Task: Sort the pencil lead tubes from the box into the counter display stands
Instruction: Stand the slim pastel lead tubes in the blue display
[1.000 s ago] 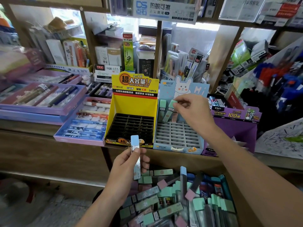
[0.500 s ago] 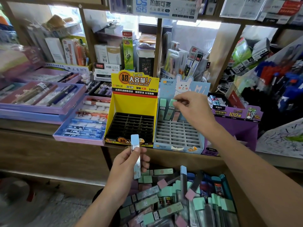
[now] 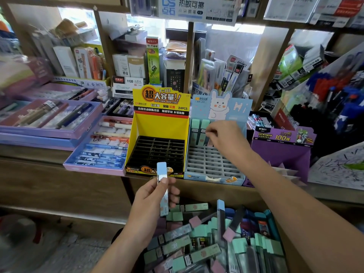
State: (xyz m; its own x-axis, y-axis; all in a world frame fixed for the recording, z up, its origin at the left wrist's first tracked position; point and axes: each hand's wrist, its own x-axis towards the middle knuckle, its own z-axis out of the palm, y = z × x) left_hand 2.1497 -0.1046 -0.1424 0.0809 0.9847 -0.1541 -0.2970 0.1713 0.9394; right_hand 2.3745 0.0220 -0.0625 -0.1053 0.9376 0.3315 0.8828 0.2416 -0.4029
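Right fingers (image 3: 211,131) pinch a pink tube (image 3: 210,143) in the blue stand's (image 3: 214,179) back row, slightly lower than before; left hand (image 3: 151,203) still grips the blue-capped tube (image 3: 162,172) above the box (image 3: 305,254)

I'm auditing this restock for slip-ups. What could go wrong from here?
The right hand pinches a pink tube beside two green-capped tubes in the blue stand; a nudge might tip them. The left hand grips the blue-capped tube by its lower half above the box; a slip would likely drop it back into the mix.
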